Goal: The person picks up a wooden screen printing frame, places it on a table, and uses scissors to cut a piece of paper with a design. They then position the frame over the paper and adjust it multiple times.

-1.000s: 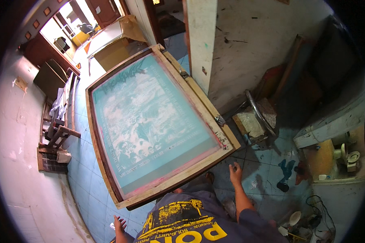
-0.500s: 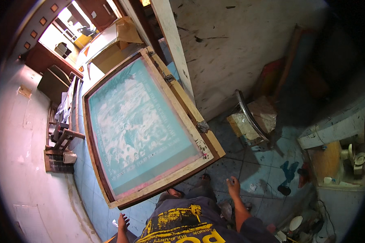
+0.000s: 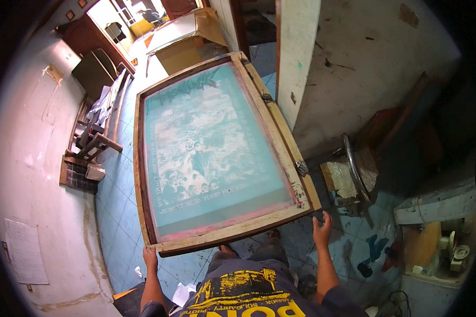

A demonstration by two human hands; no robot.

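Note:
A large silk-screen printing frame [image 3: 230, 231] lies at waist height in front of me. Its wooden border surrounds a teal mesh [image 3: 209, 216] with a pale printed design. Clamps join its right side to a wooden board [image 3: 311, 191]. My left hand [image 3: 150, 257] is closed at the near left corner of the frame, its fingertips partly hidden by the wood. Just off the near right corner is my right hand [image 3: 321, 228], fingers apart and curved, with nothing visible in it. I cannot tell whether its fingertips touch the board.
A cardboard box [image 3: 182, 55] stands beyond the frame. At left, a wooden bench [image 3: 98, 142] carries cloths by the wall. On the right, a metal-edged chair [image 3: 349, 169] stands near a partition wall [image 3: 301, 68]. Dark rags [image 3: 374, 251] lie on the blue tiled floor [image 3: 127, 211].
My left hand has risen from below the frame to its near left corner and closed there. My right hand has moved up to the near right corner. The view has turned leftward.

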